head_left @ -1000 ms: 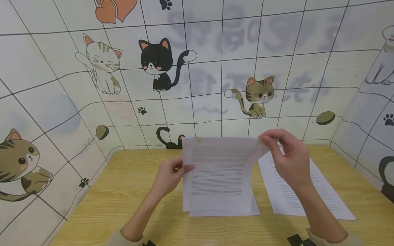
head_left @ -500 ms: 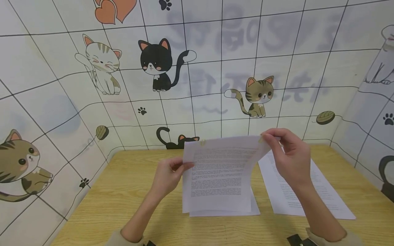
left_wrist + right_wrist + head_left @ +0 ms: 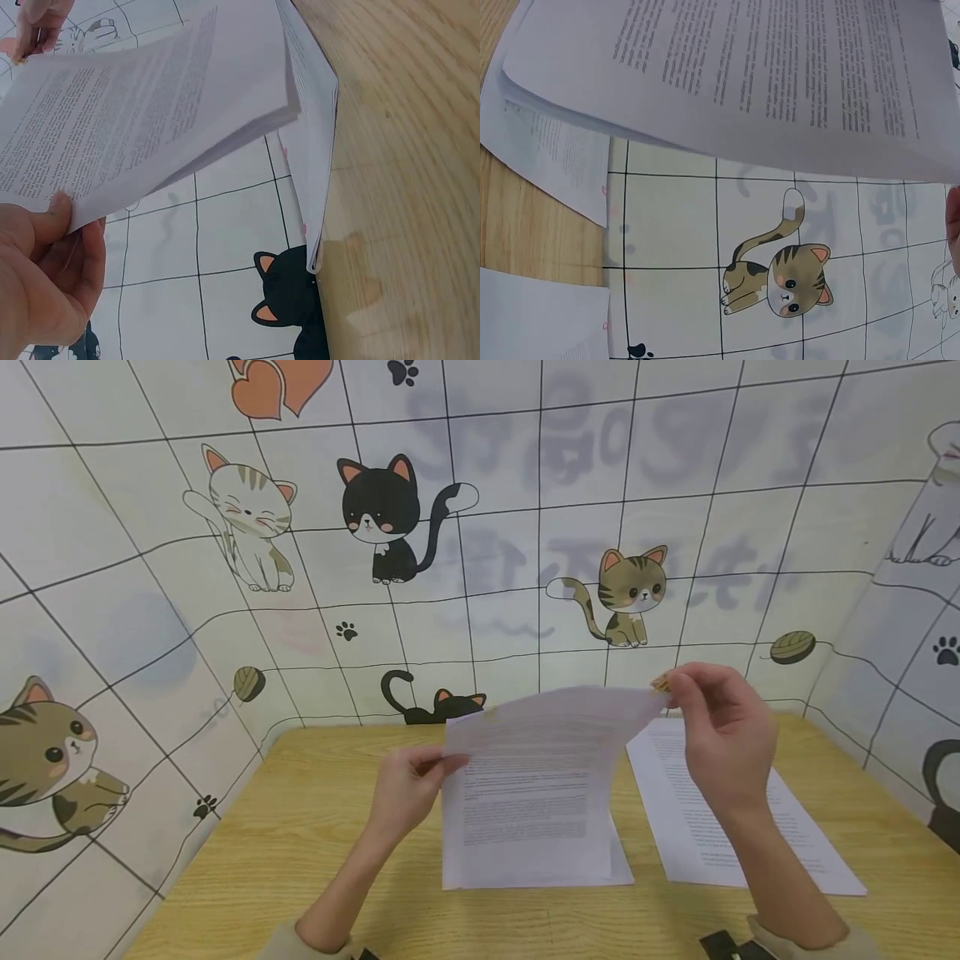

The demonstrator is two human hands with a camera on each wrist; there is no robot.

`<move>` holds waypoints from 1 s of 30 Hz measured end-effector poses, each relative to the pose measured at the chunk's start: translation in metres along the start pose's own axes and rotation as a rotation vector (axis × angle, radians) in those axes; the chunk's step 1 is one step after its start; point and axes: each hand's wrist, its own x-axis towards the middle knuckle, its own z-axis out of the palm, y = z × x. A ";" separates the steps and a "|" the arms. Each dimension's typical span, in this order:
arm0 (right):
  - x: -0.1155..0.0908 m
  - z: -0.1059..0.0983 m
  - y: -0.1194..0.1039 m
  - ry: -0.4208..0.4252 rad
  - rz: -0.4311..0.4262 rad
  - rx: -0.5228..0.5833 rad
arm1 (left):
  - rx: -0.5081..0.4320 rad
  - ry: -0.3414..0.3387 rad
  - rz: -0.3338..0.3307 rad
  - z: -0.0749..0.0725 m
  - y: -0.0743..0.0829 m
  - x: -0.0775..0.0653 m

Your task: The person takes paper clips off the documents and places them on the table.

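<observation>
A stack of white printed sheets (image 3: 528,793) is held upright above the table, its upper edge bowed toward the right. My left hand (image 3: 408,785) pinches the stack's left edge between thumb and fingers, also plain in the left wrist view. At the upper right corner, the thumb and fingertips of my right hand (image 3: 727,735) pinch a small gold-coloured clip (image 3: 660,682), and the paper corner reaches up to them. Another small yellowish clip (image 3: 490,714) shows faintly at the top left. In the right wrist view, the printed sheets (image 3: 780,82) curve across the top.
More printed paper (image 3: 810,860) lies flat at the right on the wooden table (image 3: 300,827), partly behind my right forearm. A white sheet (image 3: 624,860) lies beneath the held stack. Behind stands a wall covering (image 3: 510,635) with cat drawings and grid lines.
My right hand has moved right and slightly up, drawing the upper right corner with it. The stack's top edge has gone from straight to bowed, and its left corner has dropped.
</observation>
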 end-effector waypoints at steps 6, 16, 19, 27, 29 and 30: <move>0.006 -0.009 0.005 0.058 0.037 -0.006 | -0.050 0.029 -0.096 -0.006 -0.002 0.000; 0.007 -0.013 0.008 -0.043 0.081 -0.035 | -0.079 0.033 -0.156 -0.008 -0.004 0.001; 0.005 -0.015 0.008 -0.087 0.133 -0.091 | -0.081 0.039 -0.173 -0.008 -0.005 0.002; -0.001 -0.020 0.019 -0.219 0.235 -0.141 | -0.087 0.047 -0.231 -0.010 -0.006 0.005; -0.003 -0.021 0.023 -0.256 0.244 -0.167 | -0.091 0.045 -0.247 -0.011 -0.007 0.005; -0.004 -0.021 0.025 -0.277 0.246 -0.179 | -0.095 0.044 -0.252 -0.011 -0.006 0.005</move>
